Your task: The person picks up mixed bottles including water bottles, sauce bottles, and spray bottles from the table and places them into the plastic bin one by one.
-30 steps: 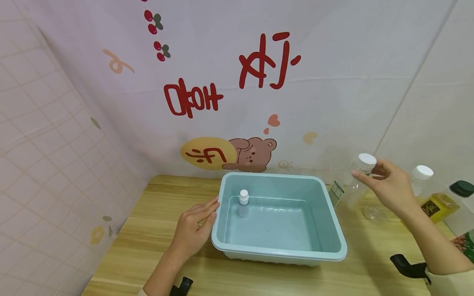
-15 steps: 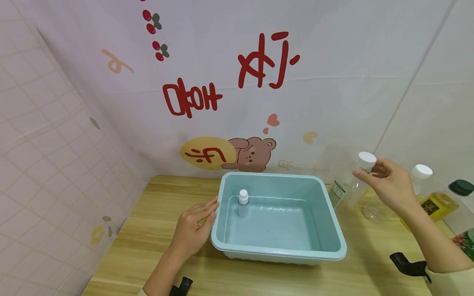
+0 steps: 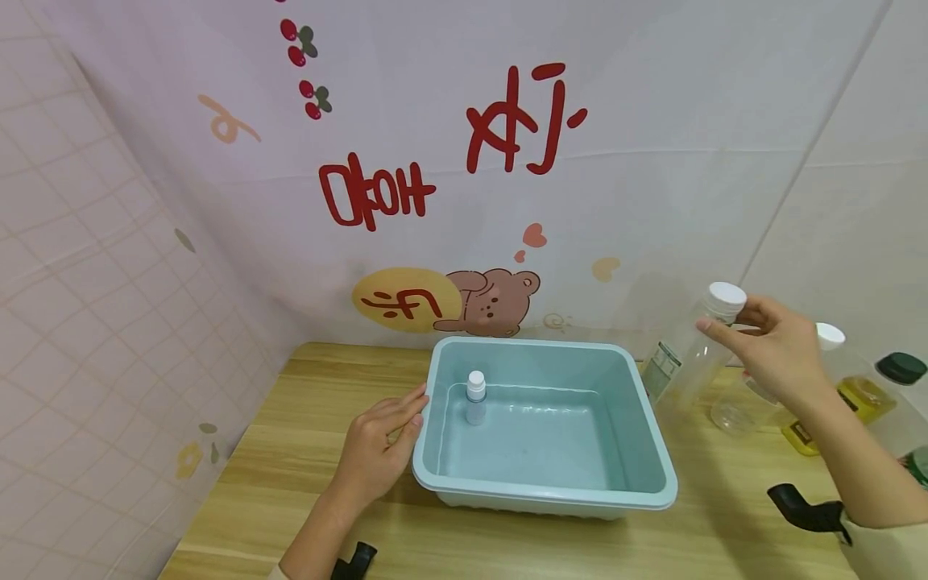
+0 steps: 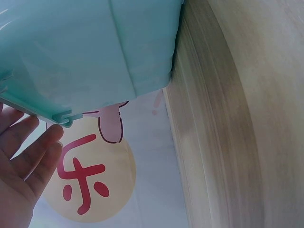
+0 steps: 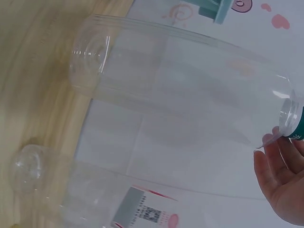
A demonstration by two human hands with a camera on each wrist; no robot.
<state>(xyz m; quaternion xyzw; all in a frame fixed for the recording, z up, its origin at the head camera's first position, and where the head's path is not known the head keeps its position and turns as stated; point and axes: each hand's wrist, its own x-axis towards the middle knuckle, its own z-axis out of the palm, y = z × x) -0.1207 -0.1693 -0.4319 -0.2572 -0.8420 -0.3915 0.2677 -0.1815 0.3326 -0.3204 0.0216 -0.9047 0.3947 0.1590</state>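
Observation:
A light-blue plastic tub (image 3: 544, 493) stands on the table. Inside it, near its left wall, is a small white-capped bottle (image 3: 476, 409), upright. My left hand (image 3: 377, 439) rests its outstretched fingertips on the tub's left rim; in the left wrist view the fingers (image 4: 45, 149) touch beneath that rim. On the tub's right, my right hand (image 3: 779, 346) pinches a large clear plastic bottle (image 5: 185, 80) near its neck, just under the white cap (image 3: 727, 296). This bottle leans slightly. Whether its base touches the table cannot be told.
Right of the tub lies a group of bottles: a clear one (image 3: 735, 411) partly behind my right hand, a yellow-liquid one (image 3: 866, 399) and one with a dark green cap (image 3: 902, 367). A green-and-white label (image 3: 661, 370) shows beside the tub. A printed cloth (image 3: 616, 201) hangs behind.
My right hand has moved a little up and to the right, and the clear bottle's cap has risen with it. The left hand and the tub stay in place.

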